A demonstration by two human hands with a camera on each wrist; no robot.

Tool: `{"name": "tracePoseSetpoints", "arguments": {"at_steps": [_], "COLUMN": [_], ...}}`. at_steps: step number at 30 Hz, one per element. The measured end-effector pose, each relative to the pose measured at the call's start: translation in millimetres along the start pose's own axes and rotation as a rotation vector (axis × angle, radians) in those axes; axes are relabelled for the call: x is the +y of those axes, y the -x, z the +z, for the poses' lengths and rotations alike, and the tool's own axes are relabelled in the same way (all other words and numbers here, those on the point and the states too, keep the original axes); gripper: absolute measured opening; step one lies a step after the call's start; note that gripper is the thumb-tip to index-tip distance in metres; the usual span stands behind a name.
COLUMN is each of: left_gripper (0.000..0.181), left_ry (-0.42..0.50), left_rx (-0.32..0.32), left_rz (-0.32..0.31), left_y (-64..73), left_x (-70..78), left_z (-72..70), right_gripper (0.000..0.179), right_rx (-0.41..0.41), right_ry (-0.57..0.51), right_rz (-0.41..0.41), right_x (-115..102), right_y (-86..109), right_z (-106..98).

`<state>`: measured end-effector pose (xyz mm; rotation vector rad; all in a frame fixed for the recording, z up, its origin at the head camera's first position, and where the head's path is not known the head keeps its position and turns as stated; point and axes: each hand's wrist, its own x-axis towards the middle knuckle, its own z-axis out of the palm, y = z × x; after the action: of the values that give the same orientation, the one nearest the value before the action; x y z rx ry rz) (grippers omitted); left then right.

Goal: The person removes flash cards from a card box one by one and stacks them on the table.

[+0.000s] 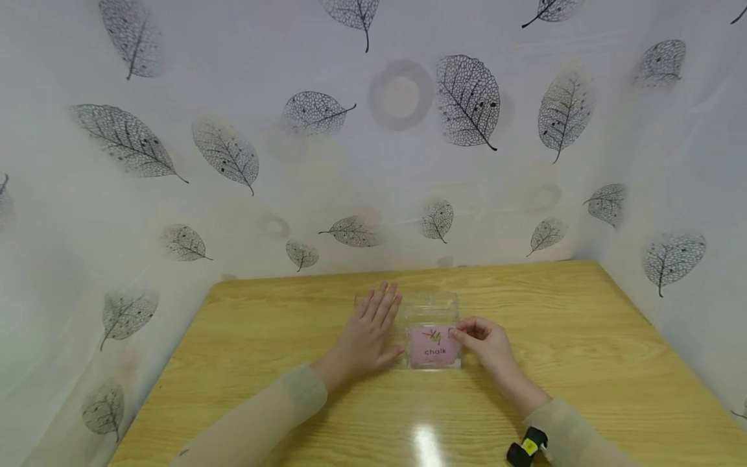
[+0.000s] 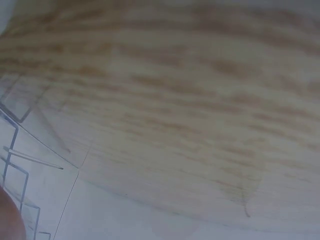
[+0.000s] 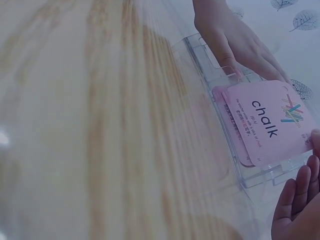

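Observation:
A clear plastic box [image 1: 432, 301] lies on the table, its see-through left part under my left hand [image 1: 367, 334]. That hand is spread flat on it with straight fingers, thumb toward the box's middle. My right hand [image 1: 489, 340] pinches the right edge of a pink flashcard [image 1: 434, 358] printed "chalk" with coloured sticks. In the right wrist view this flashcard [image 3: 262, 125] is lifted at a slant over another pink card [image 3: 234, 135] in the box. The left wrist view catches only the box's transparent edge [image 2: 35, 160] and a bit of finger.
Around the box spreads a wood-grain table [image 1: 280, 305]. White cloth with leaf prints [image 1: 233, 84] rises behind it and at both sides. A black band with a yellow patch [image 1: 528, 446] sits by the right sleeve.

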<state>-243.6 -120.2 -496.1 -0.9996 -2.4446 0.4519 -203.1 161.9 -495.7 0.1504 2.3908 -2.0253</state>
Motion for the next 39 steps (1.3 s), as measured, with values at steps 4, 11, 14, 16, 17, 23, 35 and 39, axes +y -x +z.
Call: {"name": "tracePoseSetpoints", "arguments": {"at_steps": [4,11,14,16,17,23,35,39], "left_gripper": [0.102,0.102,0.102,0.102,0.102,0.103,0.103,0.103], "left_ry": [0.001,0.002,0.005,0.011,0.015,0.031,0.034,0.034], "left_rx": [-0.007,0.005,0.007,0.006,0.004,-0.007,-0.015,-0.022], "left_rz": [0.001,0.0,-0.001,-0.002,-0.003,-0.004,-0.006,-0.006], "left_y": [0.0,-0.1,-0.1,0.1,0.2,0.3,0.4,0.0], "left_x": [-0.4,-0.3,-0.3,-0.3,-0.3,0.1,0.4,0.7], "left_z": [0.4,3.3,3.6,3.7,3.5,2.2,1.6,0.3], "right_gripper": [0.02,0.022,0.021,0.021,0.02,0.019,0.007,0.005], "right_rx": [0.002,0.001,0.002,0.001,-0.001,-0.004,0.033,0.04], "right_ry": [0.002,-0.001,-0.005,-0.011,-0.014,-0.041,-0.102,-0.092], "right_rz": [-0.006,-0.004,-0.006,-0.009,-0.012,-0.02,-0.06,-0.041], "right_x": [-1.7,-4.5,-4.0,-3.3,-2.7,-1.9,-4.6,-6.0], "right_y": [-0.1,1.0,0.6,0.3,0.2,-0.4,-1.3,-1.3], "right_z": [-0.5,-0.9,-1.1,-1.5,-1.9,-3.4,-4.4,-5.9]}}
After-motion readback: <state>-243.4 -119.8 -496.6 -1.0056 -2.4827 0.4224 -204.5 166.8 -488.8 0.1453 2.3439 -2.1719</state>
